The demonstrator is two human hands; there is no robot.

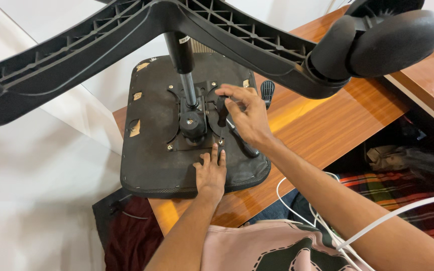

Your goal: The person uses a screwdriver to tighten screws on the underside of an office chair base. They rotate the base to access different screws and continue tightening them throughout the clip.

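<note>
An office chair lies upside down on a wooden table (322,125). Its black seat underside (151,150) faces up, with a metal mechanism plate (193,123) and the gas cylinder (184,60) rising from it. My left hand (211,171) rests flat on the seat's near edge, fingers together. My right hand (244,113) grips the black handle of a screwdriver (222,110) set upright on the plate's right side. The star base (126,30) and a caster wheel (383,37) loom close above.
A black lever paddle (267,91) sticks out past the seat's far right. White cables (322,221) hang by my right arm. A plaid cloth (403,195) and dark bag lie under the table at right. A white wall (36,170) is at left.
</note>
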